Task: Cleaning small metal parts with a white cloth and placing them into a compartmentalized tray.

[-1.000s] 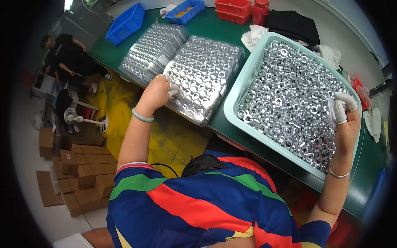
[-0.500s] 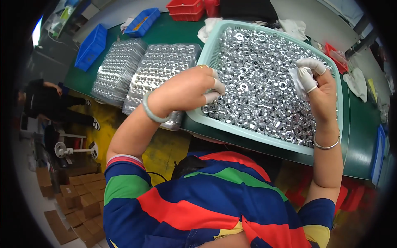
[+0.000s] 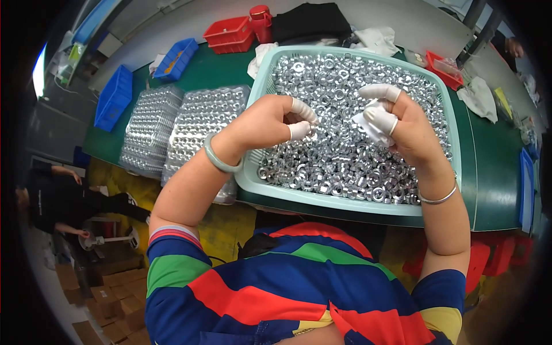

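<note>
A pale green plastic basket (image 3: 345,204) is full of small shiny metal rings (image 3: 339,167), some with faceted, nut-like sides. Over its left part, my left hand (image 3: 265,122) has thumb and fingers pinched together, with a metal ring (image 3: 313,134) at the tips, partly hidden. White finger covers sit on the fingertips of both hands. My right hand (image 3: 411,133) hovers above the right half of the basket, closed on a crumpled white cloth (image 3: 374,127). The two hands are apart, facing each other over the rings.
Left of the basket stand two stacks of clear plastic trays (image 3: 198,118) (image 3: 150,123) filled with rings. Blue bins (image 3: 113,98), red bins (image 3: 229,35), a red lidded cup (image 3: 260,24) and white cloths (image 3: 478,99) lie around the green table (image 3: 494,184). A person (image 3: 63,195) is at far left.
My right hand has moved left with the white cloth, closer to my left hand. The left hand's thumb and fingers have come together more. The whole view has shifted slightly.
</note>
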`<action>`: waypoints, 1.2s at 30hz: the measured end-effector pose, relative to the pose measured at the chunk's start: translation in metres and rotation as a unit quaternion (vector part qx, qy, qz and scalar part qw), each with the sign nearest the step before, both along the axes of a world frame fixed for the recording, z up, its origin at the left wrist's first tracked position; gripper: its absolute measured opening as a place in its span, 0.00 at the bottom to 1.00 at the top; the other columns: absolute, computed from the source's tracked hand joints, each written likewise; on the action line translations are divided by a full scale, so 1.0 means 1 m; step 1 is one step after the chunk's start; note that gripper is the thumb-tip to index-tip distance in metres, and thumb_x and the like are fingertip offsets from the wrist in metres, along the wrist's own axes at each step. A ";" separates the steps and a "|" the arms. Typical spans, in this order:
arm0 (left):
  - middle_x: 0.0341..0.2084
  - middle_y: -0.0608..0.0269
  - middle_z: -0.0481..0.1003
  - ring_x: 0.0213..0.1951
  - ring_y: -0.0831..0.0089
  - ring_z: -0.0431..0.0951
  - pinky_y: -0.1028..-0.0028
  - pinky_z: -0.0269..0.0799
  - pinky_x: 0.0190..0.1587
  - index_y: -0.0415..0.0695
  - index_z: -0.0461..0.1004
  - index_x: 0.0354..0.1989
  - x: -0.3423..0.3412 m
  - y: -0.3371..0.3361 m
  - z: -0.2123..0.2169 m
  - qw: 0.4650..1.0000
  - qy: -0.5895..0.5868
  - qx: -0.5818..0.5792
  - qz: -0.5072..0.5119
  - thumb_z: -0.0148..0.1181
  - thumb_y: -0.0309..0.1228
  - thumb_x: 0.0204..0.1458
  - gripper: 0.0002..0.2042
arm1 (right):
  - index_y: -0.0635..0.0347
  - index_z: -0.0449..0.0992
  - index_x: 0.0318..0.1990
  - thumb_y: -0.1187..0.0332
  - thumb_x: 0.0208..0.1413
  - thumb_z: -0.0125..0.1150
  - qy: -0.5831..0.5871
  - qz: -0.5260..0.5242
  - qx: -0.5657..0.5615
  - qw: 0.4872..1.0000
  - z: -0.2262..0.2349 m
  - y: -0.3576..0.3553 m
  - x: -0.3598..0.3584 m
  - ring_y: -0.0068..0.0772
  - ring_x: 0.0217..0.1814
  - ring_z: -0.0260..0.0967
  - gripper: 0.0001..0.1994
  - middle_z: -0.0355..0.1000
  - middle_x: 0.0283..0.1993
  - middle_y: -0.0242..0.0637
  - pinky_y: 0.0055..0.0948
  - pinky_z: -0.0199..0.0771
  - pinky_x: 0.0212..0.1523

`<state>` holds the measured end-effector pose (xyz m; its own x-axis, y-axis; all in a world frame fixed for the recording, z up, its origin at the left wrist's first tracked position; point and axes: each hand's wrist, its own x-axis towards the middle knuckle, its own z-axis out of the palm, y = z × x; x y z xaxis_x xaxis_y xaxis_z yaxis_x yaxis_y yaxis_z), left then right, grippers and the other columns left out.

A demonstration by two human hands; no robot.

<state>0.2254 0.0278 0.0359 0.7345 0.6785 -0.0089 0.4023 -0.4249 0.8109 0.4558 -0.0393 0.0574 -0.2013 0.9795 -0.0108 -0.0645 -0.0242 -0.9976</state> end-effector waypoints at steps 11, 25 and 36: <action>0.31 0.63 0.72 0.33 0.76 0.73 0.79 0.69 0.36 0.42 0.70 0.36 0.057 0.007 0.011 0.780 -0.408 -0.471 -0.064 0.53 0.26 0.47 0.07 | 0.62 0.69 0.36 0.76 0.46 0.55 0.111 -0.027 0.038 0.993 0.009 0.002 0.015 0.19 0.29 0.65 0.08 0.68 0.31 0.33 0.14 0.64 0.27; 0.30 0.65 0.72 0.33 0.78 0.72 0.80 0.68 0.36 0.39 0.69 0.36 0.079 0.003 -0.014 0.836 -0.368 -0.407 -0.009 0.56 0.22 0.43 0.10 | 0.61 0.69 0.36 0.72 0.48 0.55 0.028 -0.061 0.045 0.997 -0.004 0.011 -0.001 0.13 0.20 0.61 0.07 0.67 0.26 0.30 0.12 0.58 0.17; 0.30 0.67 0.72 0.34 0.79 0.72 0.81 0.67 0.39 0.40 0.68 0.37 0.075 0.000 -0.020 0.853 -0.370 -0.367 -0.038 0.55 0.23 0.44 0.11 | 0.59 0.67 0.38 0.69 0.50 0.53 0.064 -0.028 -0.040 0.997 -0.007 0.009 -0.001 0.11 0.17 0.59 0.08 0.67 0.26 0.29 0.10 0.54 0.13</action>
<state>0.3007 0.0283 0.0158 0.7646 0.6403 0.0735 -0.3408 0.3048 0.8894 0.4552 -0.0306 0.0504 -0.1506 0.9863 -0.0675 -0.1939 -0.0964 -0.9763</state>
